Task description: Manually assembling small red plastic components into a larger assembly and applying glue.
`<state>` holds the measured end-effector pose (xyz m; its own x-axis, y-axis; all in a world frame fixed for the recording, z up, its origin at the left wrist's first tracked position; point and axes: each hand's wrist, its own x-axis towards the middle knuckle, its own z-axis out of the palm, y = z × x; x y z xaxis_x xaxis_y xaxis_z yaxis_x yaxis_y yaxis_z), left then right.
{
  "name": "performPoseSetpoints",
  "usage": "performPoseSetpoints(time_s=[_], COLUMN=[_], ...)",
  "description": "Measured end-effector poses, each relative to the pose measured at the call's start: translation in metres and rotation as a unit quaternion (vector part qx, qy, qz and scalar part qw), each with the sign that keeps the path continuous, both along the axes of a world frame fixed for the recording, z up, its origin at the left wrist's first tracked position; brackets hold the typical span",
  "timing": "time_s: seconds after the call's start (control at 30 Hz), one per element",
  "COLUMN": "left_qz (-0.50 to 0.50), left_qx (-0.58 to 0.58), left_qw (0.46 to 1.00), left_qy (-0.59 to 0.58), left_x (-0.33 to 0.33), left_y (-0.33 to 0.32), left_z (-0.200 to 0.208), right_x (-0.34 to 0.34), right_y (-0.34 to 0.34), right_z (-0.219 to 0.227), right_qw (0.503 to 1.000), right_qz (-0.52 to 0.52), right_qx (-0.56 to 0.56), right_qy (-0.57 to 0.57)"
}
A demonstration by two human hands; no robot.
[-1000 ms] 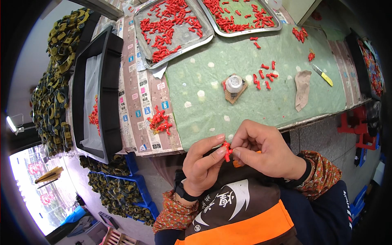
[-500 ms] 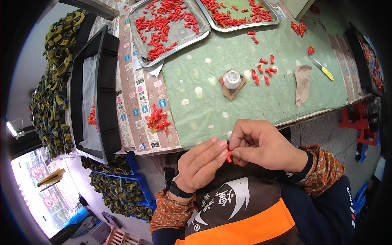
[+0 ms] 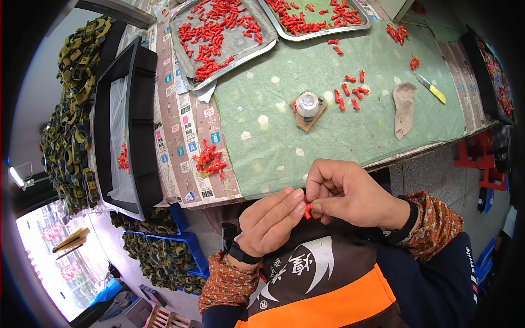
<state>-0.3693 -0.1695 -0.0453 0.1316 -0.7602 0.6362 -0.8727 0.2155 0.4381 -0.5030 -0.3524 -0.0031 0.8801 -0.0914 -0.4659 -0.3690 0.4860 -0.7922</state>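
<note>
Just in front of the table's near edge, my two hands meet at a small red figure part (image 3: 307,211). My left hand (image 3: 269,221) pinches it from the left, with long fingers laid nearly straight. My right hand (image 3: 350,195) grips it between thumb and curled forefinger. The fingers cover much of the part. Beyond them on the green cloth stands a small white-topped round jar (image 3: 308,104) on a wooden block (image 3: 320,117). Several loose red arm-shaped pieces (image 3: 355,92) lie right of it.
Two metal trays (image 3: 239,64) (image 3: 328,34) hold many red pieces. Assembled red figures (image 3: 209,159) lie left, near a black bin (image 3: 143,126). On the right are a beige cloth scrap (image 3: 404,109), a yellow-handled knife (image 3: 435,92) and another bin (image 3: 478,76) of colourful parts.
The red part has turned slightly between my fingers, and a bit more of its lower end shows. Both hands keep nearly the same place; the whole view has shifted a little.
</note>
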Motion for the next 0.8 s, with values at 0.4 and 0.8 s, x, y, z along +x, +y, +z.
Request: performPoseSetpoints(time_s=[0.4, 0.8], left_qz=[-0.001, -0.009], left_qx=[0.022, -0.008], left_qw=[0.999, 1.000], left_qy=[0.047, 0.015], left_x=[-0.0029, 0.0020], left_y=[0.0003, 0.0024], left_z=[0.0003, -0.0045], right_x=[-0.0038, -0.0038], right_y=[-0.0040, -0.0038], right_z=[0.0030, -0.0005], right_qw=[1.000, 0.999], right_qz=[0.022, 0.026], right_qx=[0.004, 0.015], right_qy=[-0.004, 0.014])
